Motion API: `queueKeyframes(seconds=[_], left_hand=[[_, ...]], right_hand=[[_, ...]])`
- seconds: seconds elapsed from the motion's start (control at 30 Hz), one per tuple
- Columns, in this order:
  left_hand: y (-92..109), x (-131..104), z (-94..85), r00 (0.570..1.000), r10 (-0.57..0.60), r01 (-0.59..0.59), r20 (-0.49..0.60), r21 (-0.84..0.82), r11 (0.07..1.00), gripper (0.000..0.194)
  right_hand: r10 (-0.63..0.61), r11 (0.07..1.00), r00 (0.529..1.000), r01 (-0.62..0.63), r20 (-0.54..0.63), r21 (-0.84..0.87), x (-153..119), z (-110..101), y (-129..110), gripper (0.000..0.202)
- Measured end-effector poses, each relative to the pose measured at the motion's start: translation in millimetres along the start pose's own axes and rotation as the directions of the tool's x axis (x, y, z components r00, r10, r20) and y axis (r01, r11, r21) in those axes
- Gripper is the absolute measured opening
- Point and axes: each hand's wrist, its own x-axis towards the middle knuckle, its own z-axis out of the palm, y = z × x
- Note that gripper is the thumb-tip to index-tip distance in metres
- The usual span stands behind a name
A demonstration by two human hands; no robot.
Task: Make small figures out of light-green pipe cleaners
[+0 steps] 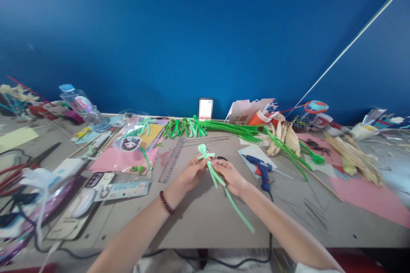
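Left hand (pixel 193 173) and right hand (pixel 231 175) pinch the pale green fuzzy-wire figure (pixel 212 173) between them, seemingly to keep its limp body steady, its long strand trailing free between the forearms. The glue gun (pixel 264 174) lies just beyond the right hand, probably for easy reach; green figures (pixel 184 126) line up farther ahead, apparently leaving working room.

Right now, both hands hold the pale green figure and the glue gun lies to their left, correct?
Wrong side: in the head view, the glue gun lies to the right of the left hand and right hand, which both hold the pale green figure.
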Motion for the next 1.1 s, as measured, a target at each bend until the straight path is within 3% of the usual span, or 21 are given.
queueKeyframes(seconds=[0.1, 0.17, 0.3, 0.43, 0.53, 0.67, 0.77, 0.83, 0.97, 1.03, 1.1], left_hand=[[1, 0, -1.1, 0.998, -0.041, 0.041, 0.05, -0.004, 0.999, 0.031], [1, 0, -1.1, 0.998, -0.046, 0.046, 0.05, 0.006, 0.999, 0.028], [4, 0, 3.6, 1.0, -0.024, 0.025, -0.014, 0.079, 0.997, 0.025], [6, 0, 8.1, 1.0, -0.014, 0.014, -0.001, 0.125, 0.992, 0.024], [3, 3, 5.2, 0.995, 0.015, 0.001, -0.103, 0.152, 0.988, 0.026], [-5, 10, 0.7, 0.923, 0.095, 0.035, -0.373, 0.328, 0.944, 0.038], [-6, 9, 4.0, 0.925, 0.151, 0.008, -0.349, 0.416, 0.909, 0.036], [-4, 6, 7.9, 0.936, 0.217, -0.07, -0.278, 0.456, 0.887, 0.028], [0, 1, 9.6, 0.943, 0.222, -0.097, -0.249, 0.431, 0.897, 0.019], [0, 2, 6.6, 0.958, 0.182, -0.082, -0.22, 0.4, 0.913, 0.019], [-3, 3, 2.8, 0.971, 0.148, -0.072, -0.189, 0.356, 0.932, 0.02]], right_hand=[[0.104, 0.992, 0.993, -0.107, 0.051, 0.062, -1, -3, -2, 0.034], [0.093, 0.993, 0.995, -0.094, 0.022, 0.069, 0, -4, -2, 0.034], [-0.136, 0.991, 0.986, 0.134, -0.094, -0.025, 2, -5, -2, 0.034], [-0.382, 0.879, 0.916, 0.32, -0.119, -0.355, -1, -8, -7, 0.031], [-0.582, 0.611, 0.81, 0.375, -0.075, -0.698, -5, -10, -9, 0.027], [-0.765, 0.082, 0.63, 0.3, 0.133, -0.951, -6, -12, -3, 0.028], [-0.762, -0.207, 0.574, 0.222, 0.299, -0.953, -6, -13, 3, 0.027], [-0.743, -0.302, 0.564, 0.2, 0.362, -0.932, -6, -12, 4, 0.027], [-0.73, -0.324, 0.571, 0.196, 0.376, -0.926, -7, -8, 5, 0.028], [-0.738, -0.249, 0.587, 0.222, 0.333, -0.943, -7, -6, 4, 0.029], [-0.744, -0.091, 0.622, 0.271, 0.246, -0.958, -6, -6, 4, 0.026]])
